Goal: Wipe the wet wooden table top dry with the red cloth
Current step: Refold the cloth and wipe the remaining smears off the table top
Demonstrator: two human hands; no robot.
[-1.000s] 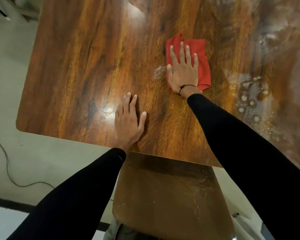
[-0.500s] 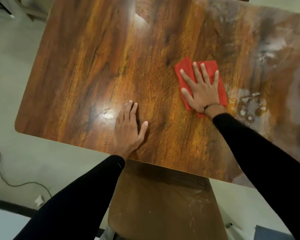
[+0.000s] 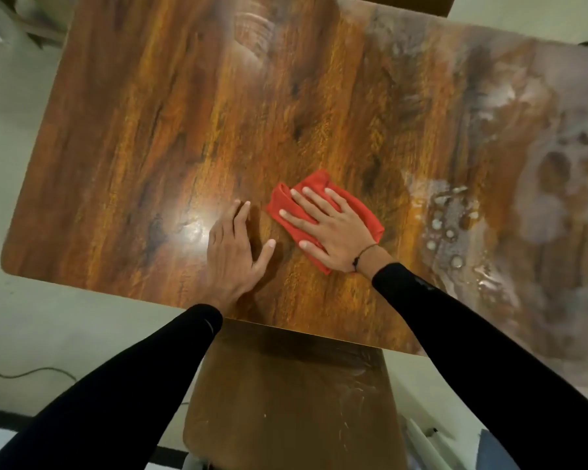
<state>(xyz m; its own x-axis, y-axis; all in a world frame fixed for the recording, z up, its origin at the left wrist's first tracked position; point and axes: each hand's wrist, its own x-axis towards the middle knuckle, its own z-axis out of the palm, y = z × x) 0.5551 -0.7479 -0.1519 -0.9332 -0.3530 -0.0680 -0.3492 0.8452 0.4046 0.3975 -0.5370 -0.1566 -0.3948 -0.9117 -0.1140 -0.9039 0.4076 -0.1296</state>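
Wet table top: flat, open right hand presses red cloth beneath it.

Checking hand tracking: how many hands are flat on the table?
2. The left hand lies bare on the table near its front edge; the right hand, just beside it, presses on the red cloth. None hidden.
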